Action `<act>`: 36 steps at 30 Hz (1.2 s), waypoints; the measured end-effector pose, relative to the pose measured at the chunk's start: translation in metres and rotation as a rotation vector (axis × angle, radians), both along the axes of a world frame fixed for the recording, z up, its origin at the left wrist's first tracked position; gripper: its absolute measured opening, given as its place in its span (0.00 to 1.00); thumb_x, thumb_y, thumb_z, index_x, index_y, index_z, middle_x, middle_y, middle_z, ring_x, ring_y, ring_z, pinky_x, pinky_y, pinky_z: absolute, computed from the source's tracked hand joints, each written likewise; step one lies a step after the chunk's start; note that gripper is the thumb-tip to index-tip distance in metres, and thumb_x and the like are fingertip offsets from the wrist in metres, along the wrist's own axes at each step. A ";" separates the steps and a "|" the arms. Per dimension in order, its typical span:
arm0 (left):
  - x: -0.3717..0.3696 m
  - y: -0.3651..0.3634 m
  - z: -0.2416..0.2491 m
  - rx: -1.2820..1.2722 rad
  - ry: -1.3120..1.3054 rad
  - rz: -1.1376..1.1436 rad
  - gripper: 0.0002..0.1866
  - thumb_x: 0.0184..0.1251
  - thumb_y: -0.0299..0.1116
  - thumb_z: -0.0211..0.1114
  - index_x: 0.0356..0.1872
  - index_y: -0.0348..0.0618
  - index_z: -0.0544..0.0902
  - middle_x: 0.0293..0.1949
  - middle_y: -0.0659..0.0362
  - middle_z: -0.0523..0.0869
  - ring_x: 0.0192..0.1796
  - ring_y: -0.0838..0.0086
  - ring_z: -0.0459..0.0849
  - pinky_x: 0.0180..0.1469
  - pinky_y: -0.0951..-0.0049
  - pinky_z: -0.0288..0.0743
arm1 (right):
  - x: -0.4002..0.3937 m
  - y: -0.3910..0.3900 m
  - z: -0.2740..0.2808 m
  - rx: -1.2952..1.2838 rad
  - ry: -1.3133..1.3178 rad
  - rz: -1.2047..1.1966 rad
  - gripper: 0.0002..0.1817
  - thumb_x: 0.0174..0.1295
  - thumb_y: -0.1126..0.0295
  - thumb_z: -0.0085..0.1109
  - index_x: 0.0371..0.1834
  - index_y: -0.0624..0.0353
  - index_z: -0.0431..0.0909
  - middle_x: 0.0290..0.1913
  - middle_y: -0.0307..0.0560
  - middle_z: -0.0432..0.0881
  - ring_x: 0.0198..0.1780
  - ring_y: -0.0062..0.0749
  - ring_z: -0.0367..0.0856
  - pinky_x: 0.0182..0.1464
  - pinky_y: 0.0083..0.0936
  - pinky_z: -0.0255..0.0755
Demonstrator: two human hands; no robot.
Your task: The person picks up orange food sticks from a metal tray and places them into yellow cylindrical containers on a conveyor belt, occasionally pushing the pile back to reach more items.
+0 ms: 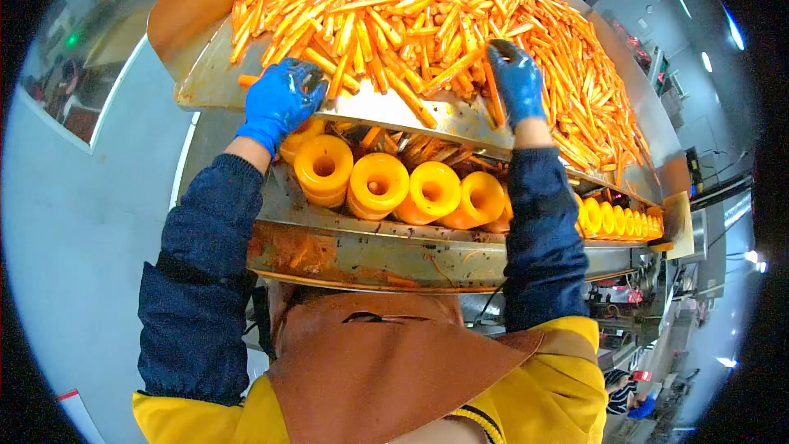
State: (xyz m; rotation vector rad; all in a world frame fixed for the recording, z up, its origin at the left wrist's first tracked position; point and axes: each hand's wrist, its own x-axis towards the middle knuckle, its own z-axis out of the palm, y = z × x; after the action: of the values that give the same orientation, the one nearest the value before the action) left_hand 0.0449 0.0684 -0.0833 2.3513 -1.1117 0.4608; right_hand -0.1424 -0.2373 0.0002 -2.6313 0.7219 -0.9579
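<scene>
A big heap of orange carrot-like sticks lies on a metal tray. At the heap's front left edge is my left hand in a blue glove, its fingers curled, with an orange stick poking out to its left. My right hand, also gloved in blue, is at the heap's front right, its fingers bent down against a stick; whether it grips that stick is unclear. Below the tray runs a row of yellow-orange cups with round holes.
Under the cups is a stained metal ledge close to my apron. The cup row continues to the right, ending by a pale board. At the lower right a person in striped clothing is visible in the distance.
</scene>
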 end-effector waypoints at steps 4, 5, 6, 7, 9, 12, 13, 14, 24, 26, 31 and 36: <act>-0.010 0.003 0.004 -0.031 -0.007 0.036 0.15 0.57 0.49 0.64 0.40 0.54 0.85 0.46 0.54 0.83 0.47 0.57 0.81 0.49 0.60 0.77 | 0.029 -0.074 -0.006 0.212 0.553 -0.094 0.38 0.54 0.43 0.59 0.61 0.60 0.71 0.56 0.63 0.76 0.58 0.52 0.75 0.60 0.39 0.69; -0.008 0.003 0.001 -0.042 -0.006 0.026 0.15 0.57 0.49 0.64 0.40 0.54 0.85 0.46 0.54 0.83 0.47 0.57 0.81 0.50 0.61 0.77 | 0.035 -0.079 -0.021 0.140 0.555 -0.112 0.39 0.54 0.42 0.58 0.63 0.60 0.68 0.59 0.64 0.73 0.59 0.54 0.74 0.60 0.39 0.68; -0.007 0.002 0.001 -0.052 -0.009 0.013 0.15 0.57 0.48 0.64 0.40 0.53 0.85 0.46 0.54 0.83 0.47 0.57 0.81 0.50 0.61 0.76 | 0.037 -0.072 -0.028 0.069 0.554 -0.132 0.41 0.55 0.42 0.58 0.65 0.60 0.65 0.62 0.64 0.71 0.60 0.55 0.73 0.61 0.39 0.68; -0.011 0.003 0.004 -0.041 -0.047 0.026 0.15 0.57 0.48 0.64 0.40 0.53 0.85 0.46 0.53 0.83 0.47 0.57 0.81 0.50 0.61 0.76 | 0.033 -0.063 -0.020 0.098 0.590 -0.108 0.43 0.55 0.43 0.58 0.68 0.59 0.60 0.64 0.65 0.68 0.60 0.58 0.72 0.62 0.40 0.67; -0.008 0.002 0.007 -0.055 -0.052 0.008 0.15 0.57 0.48 0.64 0.39 0.52 0.85 0.45 0.53 0.84 0.47 0.57 0.81 0.51 0.61 0.76 | 0.023 -0.055 -0.015 0.038 0.626 -0.093 0.40 0.57 0.45 0.57 0.67 0.59 0.61 0.61 0.65 0.70 0.60 0.56 0.72 0.61 0.41 0.67; -0.011 0.001 0.007 -0.068 -0.026 -0.021 0.15 0.57 0.47 0.63 0.39 0.51 0.85 0.44 0.54 0.84 0.47 0.57 0.81 0.50 0.62 0.76 | -0.012 -0.047 -0.005 0.039 0.628 -0.018 0.36 0.56 0.53 0.59 0.66 0.56 0.63 0.58 0.64 0.74 0.59 0.54 0.74 0.59 0.41 0.69; -0.010 0.001 0.008 -0.040 -0.019 -0.008 0.15 0.58 0.47 0.63 0.39 0.51 0.85 0.44 0.54 0.84 0.47 0.57 0.81 0.50 0.62 0.76 | -0.024 -0.061 -0.015 -0.012 0.571 0.012 0.36 0.55 0.55 0.60 0.67 0.56 0.63 0.57 0.64 0.74 0.58 0.54 0.74 0.59 0.40 0.69; -0.010 0.001 0.008 -0.012 -0.012 0.007 0.14 0.58 0.47 0.63 0.39 0.51 0.85 0.44 0.54 0.84 0.47 0.58 0.81 0.50 0.62 0.76 | -0.035 -0.074 -0.025 -0.063 0.514 0.044 0.36 0.54 0.57 0.60 0.67 0.55 0.62 0.57 0.64 0.74 0.58 0.54 0.74 0.59 0.40 0.69; -0.005 0.002 0.005 0.008 -0.002 -0.012 0.17 0.59 0.47 0.62 0.43 0.49 0.84 0.47 0.52 0.83 0.50 0.57 0.80 0.54 0.61 0.74 | -0.086 -0.109 -0.017 0.496 -0.263 -0.088 0.24 0.55 0.60 0.65 0.48 0.67 0.76 0.39 0.48 0.84 0.38 0.33 0.80 0.41 0.29 0.73; -0.009 0.003 0.007 0.027 0.021 -0.018 0.17 0.59 0.48 0.62 0.43 0.49 0.84 0.48 0.52 0.83 0.50 0.57 0.80 0.54 0.61 0.74 | -0.085 -0.134 -0.030 0.504 -0.459 -0.012 0.22 0.55 0.60 0.67 0.46 0.65 0.77 0.38 0.45 0.84 0.35 0.30 0.81 0.37 0.25 0.73; -0.007 0.002 0.008 0.052 0.012 0.029 0.19 0.59 0.49 0.61 0.44 0.48 0.84 0.48 0.52 0.83 0.50 0.56 0.80 0.54 0.61 0.74 | -0.101 -0.068 0.003 0.509 -0.393 0.164 0.17 0.60 0.65 0.63 0.49 0.62 0.77 0.39 0.44 0.84 0.34 0.27 0.81 0.38 0.23 0.74; -0.008 0.002 0.007 0.021 0.003 0.007 0.18 0.59 0.49 0.61 0.43 0.48 0.84 0.46 0.53 0.83 0.49 0.57 0.80 0.53 0.62 0.74 | -0.135 0.003 0.010 0.060 0.017 0.295 0.20 0.57 0.67 0.65 0.53 0.56 0.77 0.45 0.54 0.83 0.44 0.41 0.84 0.48 0.30 0.75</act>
State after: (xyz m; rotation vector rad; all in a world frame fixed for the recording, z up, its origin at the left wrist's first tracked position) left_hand 0.0369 0.0704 -0.0764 2.3739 -1.1128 0.4498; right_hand -0.2779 -0.2340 0.0106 -2.5996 0.3452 -0.8171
